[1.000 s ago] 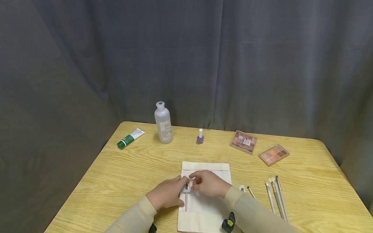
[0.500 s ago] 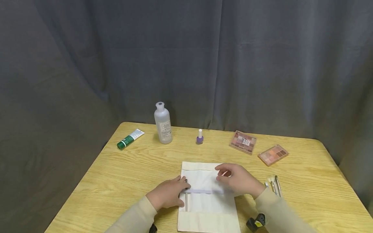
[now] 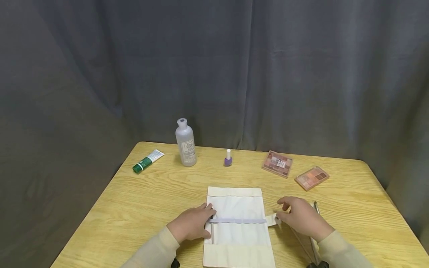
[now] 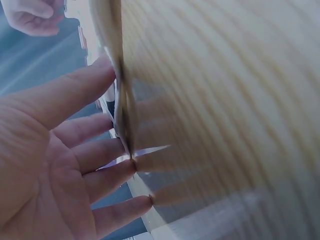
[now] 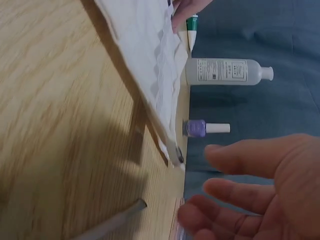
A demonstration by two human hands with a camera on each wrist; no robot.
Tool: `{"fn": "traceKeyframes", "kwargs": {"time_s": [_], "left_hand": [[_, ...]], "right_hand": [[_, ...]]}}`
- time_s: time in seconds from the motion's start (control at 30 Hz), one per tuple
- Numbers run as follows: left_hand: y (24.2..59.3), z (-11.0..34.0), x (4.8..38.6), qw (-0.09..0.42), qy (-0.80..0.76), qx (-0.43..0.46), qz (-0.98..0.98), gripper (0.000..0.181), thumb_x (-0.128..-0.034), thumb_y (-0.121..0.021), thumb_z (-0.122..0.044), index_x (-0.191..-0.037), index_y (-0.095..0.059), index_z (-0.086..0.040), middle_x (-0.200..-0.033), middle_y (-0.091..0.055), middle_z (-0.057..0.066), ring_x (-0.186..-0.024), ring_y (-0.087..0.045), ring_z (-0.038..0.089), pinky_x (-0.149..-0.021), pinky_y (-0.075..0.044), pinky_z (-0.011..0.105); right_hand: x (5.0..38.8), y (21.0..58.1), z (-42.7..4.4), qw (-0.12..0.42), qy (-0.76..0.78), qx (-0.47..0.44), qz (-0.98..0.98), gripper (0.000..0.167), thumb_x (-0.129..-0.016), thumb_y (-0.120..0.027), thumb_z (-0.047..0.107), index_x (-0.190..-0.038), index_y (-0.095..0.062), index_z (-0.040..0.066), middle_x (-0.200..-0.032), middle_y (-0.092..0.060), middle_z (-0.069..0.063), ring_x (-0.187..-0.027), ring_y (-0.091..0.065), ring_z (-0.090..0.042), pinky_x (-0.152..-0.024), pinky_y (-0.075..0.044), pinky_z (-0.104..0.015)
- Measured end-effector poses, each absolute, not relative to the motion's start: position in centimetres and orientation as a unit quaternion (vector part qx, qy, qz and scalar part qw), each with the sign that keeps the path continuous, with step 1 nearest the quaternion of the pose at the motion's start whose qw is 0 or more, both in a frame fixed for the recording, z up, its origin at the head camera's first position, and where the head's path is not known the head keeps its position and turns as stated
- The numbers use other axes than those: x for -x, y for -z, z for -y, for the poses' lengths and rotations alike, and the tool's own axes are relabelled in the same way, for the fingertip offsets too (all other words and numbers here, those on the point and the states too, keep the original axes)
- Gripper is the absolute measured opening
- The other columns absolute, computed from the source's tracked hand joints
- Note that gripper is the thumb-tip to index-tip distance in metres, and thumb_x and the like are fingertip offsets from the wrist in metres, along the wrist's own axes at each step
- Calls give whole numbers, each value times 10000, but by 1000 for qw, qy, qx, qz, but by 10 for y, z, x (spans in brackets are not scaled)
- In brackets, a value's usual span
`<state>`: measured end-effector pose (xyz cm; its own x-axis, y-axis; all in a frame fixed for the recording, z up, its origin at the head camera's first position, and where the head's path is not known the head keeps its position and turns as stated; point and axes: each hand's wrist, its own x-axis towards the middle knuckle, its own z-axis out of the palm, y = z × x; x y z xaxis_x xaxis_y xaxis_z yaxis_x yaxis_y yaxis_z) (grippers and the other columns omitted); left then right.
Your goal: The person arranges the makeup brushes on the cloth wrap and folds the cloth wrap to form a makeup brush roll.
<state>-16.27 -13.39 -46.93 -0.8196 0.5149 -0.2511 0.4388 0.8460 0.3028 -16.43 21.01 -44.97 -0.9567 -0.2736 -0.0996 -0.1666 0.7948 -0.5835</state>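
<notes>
A white cloth brush roll (image 3: 238,232) lies unrolled on the table, with a lavender elastic band (image 3: 238,220) across it. One slim makeup brush (image 3: 212,234) is tucked along its left side, its upper end partly covered by my left hand (image 3: 191,223). That hand rests on the roll's left edge with fingers (image 4: 112,175) spread and nearly straight. My right hand (image 3: 303,217) hovers beside the roll's snap tab (image 3: 272,219), above the makeup brushes (image 3: 316,207) at the right, which it partly hides. In the right wrist view its relaxed fingers (image 5: 240,195) hold nothing.
Along the back of the wooden table (image 3: 161,193) are a green-and-white tube (image 3: 148,160), a clear bottle (image 3: 186,145), purple nail polish (image 3: 228,159) and two eyeshadow palettes (image 3: 277,163). A dark curtain (image 3: 214,74) hangs behind the table.
My right hand has moved rightward from above the band to past the snap tab, uncovering the roll's right half. The left hand has stayed at the roll's left edge.
</notes>
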Motion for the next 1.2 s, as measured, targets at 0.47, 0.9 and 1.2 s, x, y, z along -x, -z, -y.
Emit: {"fn": "traceKeyframes", "kwargs": {"time_s": [0.47, 0.9, 1.2], "left_hand": [[467, 135, 163, 169, -141, -273, -937, 454, -887, -716, -293, -1314, -647, -158, -1506, -473, 189, -1425, -385, 402, -1104, -381, 551], [468, 124, 160, 123, -121, -283, -943, 467, -857, -760, -330, -1277, -662, -153, -1539, -448, 148, -1456, -337, 389, -1100, -353, 611], [472, 116, 161, 135, -116, -314, -933, 446, -886, -723, -273, -1311, -666, -151, -1527, -479, 73, -1454, -367, 318, -1126, -354, 548]], "right_hand": [[158, 470, -226, 108, 259, 92, -955, 326, -813, -805, 104, -1095, -695, -18, -831, -645, -9, -711, -581, -137, -636, -516, -336], [151, 472, -250, 98, 262, 64, -958, 336, -853, -786, 144, -1114, -672, -35, -906, -666, -64, -799, -624, -185, -665, -547, -377], [147, 478, -249, 94, 265, 71, -957, 291, -848, -782, 110, -1087, -678, -19, -872, -650, -40, -762, -592, -158, -657, -539, -350]]}}
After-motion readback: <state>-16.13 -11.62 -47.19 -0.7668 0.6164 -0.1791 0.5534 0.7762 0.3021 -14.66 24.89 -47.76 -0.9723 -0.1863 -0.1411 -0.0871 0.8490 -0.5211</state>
